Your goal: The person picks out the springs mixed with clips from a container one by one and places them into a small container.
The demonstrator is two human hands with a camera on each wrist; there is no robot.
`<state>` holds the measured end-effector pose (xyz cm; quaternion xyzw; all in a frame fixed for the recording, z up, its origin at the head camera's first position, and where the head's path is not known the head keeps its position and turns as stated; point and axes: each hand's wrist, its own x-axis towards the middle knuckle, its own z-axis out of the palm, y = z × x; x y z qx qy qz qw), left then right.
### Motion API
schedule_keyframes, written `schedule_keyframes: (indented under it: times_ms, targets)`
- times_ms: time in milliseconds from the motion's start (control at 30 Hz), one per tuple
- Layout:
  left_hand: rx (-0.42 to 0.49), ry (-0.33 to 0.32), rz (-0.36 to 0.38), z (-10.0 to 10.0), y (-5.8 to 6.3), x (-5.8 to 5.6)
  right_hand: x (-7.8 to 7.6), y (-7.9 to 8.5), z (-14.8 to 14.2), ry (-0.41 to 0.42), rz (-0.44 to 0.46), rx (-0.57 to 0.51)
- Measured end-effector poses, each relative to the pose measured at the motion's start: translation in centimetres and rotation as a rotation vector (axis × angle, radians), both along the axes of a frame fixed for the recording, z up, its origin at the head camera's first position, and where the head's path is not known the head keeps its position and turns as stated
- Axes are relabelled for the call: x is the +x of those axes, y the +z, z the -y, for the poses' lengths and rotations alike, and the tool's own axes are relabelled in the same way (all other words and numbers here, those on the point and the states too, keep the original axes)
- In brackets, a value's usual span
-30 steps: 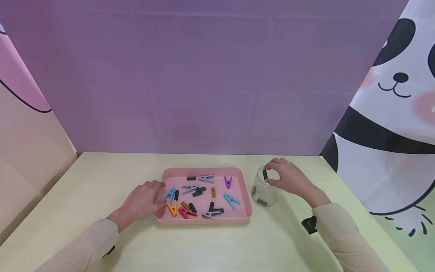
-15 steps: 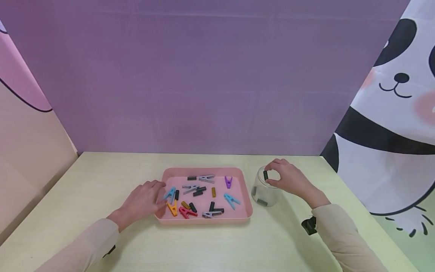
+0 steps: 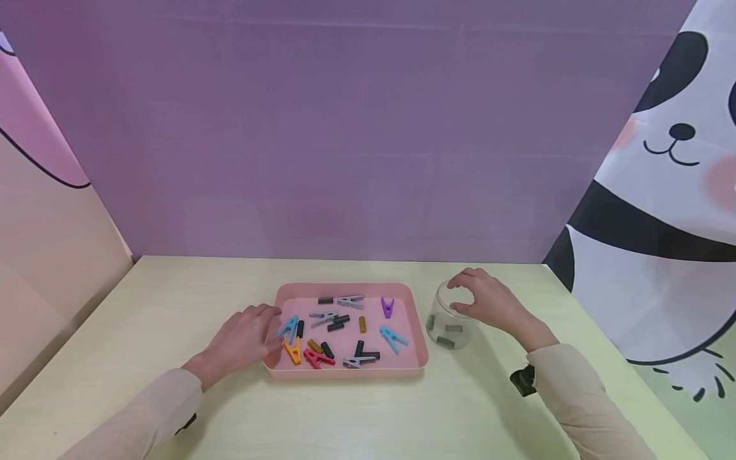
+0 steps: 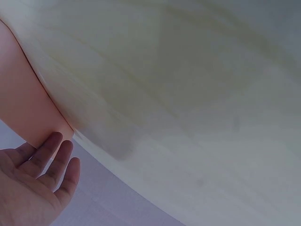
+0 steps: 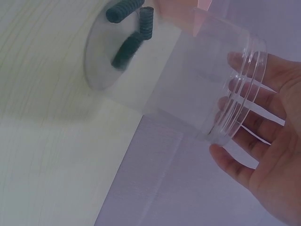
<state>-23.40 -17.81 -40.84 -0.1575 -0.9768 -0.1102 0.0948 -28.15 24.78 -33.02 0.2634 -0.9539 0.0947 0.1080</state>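
A clear jar [image 3: 460,342] stands right of the pink tray [image 3: 345,374]. My right hand [image 3: 489,300] is at its mouth, fingers and thumb spread apart with nothing between them. In the right wrist view, dark coil springs [image 5: 127,51] are inside the jar, and the fingers are by its threaded rim. My left hand [image 3: 244,338] rests loosely at the tray's left side, fingertips touching the rim. Within the tray are several dark springs [image 3: 335,326], a few gold springs [image 3: 362,324], and small clips: blue [image 3: 393,339], grey, yellow, a red clip [image 3: 318,359] and a purple clip [image 3: 388,308].
The pale wooden table [image 3: 356,421] carries the tray and the jar. Behind it rises a purple backdrop [image 3: 345,140]. A panda-print sheet [image 3: 667,211] hangs at the right.
The dark spring that my right hand pinched at the jar's mouth has dropped into the jar, and the fingers have let go. My left hand stays at the tray's edge.
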Motion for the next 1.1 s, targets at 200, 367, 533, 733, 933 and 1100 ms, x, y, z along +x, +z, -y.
schedule_keyframes:
  times_ms: [200,367,533,733,933,1100]
  targets:
    - [0.005,0.001,0.004,0.0,0.0,-0.1,-0.2,0.0,0.1,0.001,-0.014,0.009]
    - [0.008,0.003,0.006,0.0,0.0,-0.2,-0.2,0.1,0.3,0.01,-0.042,0.015]
    - [0.013,0.002,0.007,0.0,0.0,-0.1,-0.3,0.3,0.6,0.028,-0.093,-0.003]
    - [0.019,0.001,0.011,0.0,0.1,-0.1,-0.3,0.7,1.1,0.048,-0.115,-0.018]
    - [0.017,0.01,0.03,-0.1,0.1,0.0,-0.3,0.7,2.3,0.072,-0.123,-0.014]
    - [0.023,0.014,0.034,-0.1,0.1,0.1,-0.1,0.4,3.7,0.117,-0.141,-0.001]
